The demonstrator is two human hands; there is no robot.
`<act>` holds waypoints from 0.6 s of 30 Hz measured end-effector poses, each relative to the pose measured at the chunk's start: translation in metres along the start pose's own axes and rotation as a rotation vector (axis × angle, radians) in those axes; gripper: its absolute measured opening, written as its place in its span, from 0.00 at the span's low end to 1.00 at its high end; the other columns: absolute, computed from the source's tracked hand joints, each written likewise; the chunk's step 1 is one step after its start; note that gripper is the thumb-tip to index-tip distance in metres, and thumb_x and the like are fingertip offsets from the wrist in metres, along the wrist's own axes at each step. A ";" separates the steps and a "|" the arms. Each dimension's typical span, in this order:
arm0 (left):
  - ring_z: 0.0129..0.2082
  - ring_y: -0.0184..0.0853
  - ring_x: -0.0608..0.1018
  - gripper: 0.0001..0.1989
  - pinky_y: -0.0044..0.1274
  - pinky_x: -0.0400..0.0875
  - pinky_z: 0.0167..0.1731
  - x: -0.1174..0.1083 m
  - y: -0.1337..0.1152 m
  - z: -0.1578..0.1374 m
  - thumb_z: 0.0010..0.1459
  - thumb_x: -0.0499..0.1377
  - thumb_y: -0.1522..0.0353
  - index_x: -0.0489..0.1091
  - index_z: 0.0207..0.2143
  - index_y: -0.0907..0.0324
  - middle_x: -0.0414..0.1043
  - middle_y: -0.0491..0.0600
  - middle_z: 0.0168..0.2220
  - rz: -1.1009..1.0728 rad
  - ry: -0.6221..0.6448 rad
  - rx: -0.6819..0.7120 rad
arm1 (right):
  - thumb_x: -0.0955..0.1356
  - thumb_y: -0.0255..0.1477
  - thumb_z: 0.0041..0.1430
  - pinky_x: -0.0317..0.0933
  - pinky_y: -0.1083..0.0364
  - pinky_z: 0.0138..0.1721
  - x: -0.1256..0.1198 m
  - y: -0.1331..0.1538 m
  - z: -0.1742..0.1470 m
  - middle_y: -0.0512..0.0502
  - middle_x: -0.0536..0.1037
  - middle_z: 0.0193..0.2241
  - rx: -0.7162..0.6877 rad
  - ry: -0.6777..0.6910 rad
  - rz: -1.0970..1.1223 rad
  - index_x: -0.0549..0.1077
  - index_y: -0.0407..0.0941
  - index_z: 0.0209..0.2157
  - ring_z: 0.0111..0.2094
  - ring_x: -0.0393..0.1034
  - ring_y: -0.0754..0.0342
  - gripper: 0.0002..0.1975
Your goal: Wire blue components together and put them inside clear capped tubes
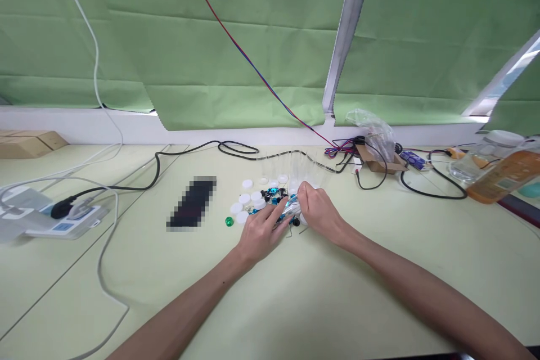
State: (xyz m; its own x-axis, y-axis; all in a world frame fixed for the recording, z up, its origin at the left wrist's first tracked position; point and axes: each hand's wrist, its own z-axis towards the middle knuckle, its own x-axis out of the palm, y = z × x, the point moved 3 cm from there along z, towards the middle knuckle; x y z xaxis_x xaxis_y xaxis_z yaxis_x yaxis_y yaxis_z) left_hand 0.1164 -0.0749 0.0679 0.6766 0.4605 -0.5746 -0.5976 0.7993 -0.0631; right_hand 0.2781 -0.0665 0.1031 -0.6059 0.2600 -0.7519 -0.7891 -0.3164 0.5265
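My two bare forearms [202, 298] rise from the bottom of the frame over one pale table [329, 304]. At centre, my closed right hand [319, 212] and curled left hand [260, 232] grip one clear, shiny piece [290, 209] beside blue and black parts [274, 192], too jumbled to count. Left of centre: at least six white caps [244, 198], one green knob [229, 221].

Dark object [192, 202] pixelated beyond identification, cardboard box [29, 144] cut by left edge, orange bottle [504, 177] by right, held item [289, 208] partly hidden by left hand [260, 231], right hand [317, 209]
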 end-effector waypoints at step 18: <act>0.23 0.28 0.71 0.21 0.20 0.64 0.22 -0.002 0.006 0.000 0.58 0.61 0.68 0.67 0.54 0.57 0.72 0.47 0.28 -0.199 -0.015 -0.088 | 0.64 0.36 0.59 0.54 0.60 0.27 -0.002 0.004 0.002 0.55 0.67 0.20 0.010 -0.035 0.369 0.66 0.45 0.26 0.22 0.57 0.59 0.11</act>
State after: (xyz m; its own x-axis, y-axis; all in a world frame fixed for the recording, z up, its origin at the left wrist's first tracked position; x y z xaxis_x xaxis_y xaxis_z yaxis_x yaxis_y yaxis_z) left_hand 0.1119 -0.0706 0.0686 0.7909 0.3030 -0.5316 -0.4864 0.8385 -0.2456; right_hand 0.2764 -0.0669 0.1075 -0.8525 0.1613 -0.4972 -0.5182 -0.3853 0.7636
